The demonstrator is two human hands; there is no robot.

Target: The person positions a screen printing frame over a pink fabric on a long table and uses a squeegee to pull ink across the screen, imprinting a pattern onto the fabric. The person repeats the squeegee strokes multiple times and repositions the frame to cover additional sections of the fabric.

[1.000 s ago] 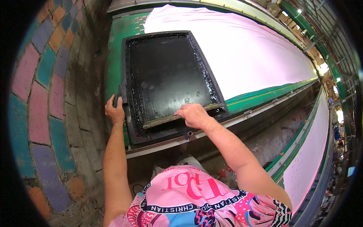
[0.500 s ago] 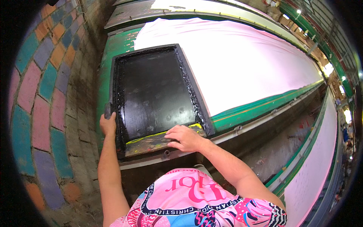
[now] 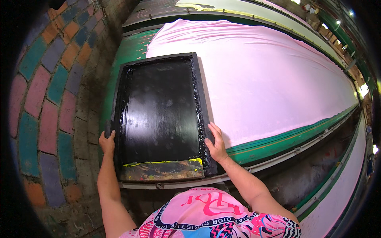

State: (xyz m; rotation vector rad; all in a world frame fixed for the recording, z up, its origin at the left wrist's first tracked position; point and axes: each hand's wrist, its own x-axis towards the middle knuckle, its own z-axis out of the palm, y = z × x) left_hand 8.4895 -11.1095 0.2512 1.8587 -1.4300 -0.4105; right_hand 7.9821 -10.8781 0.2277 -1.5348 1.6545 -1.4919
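Note:
A black screen-printing frame point(image 3: 161, 113) with raised sides lies on the green table over the near left corner of the pink fabric point(image 3: 262, 87). Its surface is dark and glossy, and thick black residue lines its inner edges. A paint-stained wooden strip point(image 3: 162, 170) with a yellow edge sits across its near end. My left hand point(image 3: 107, 142) is closed on the frame's left side at a small dark block; some fingers are hidden. At the right side, my right hand point(image 3: 216, 143) rests with fingers stretched and apart, its thumb on the rim.
A painted brick wall point(image 3: 49, 119) rises close on the left. The green table edge point(image 3: 274, 146) has a metal rail point(image 3: 289, 158) along it. Another long table with pale fabric point(image 3: 337, 186) stands to the right, past a gap. More tables run along the far side.
My right hand has left the wooden strip at the near end and moved to the frame's right side. My left hand stays on the left side. The view has shifted.

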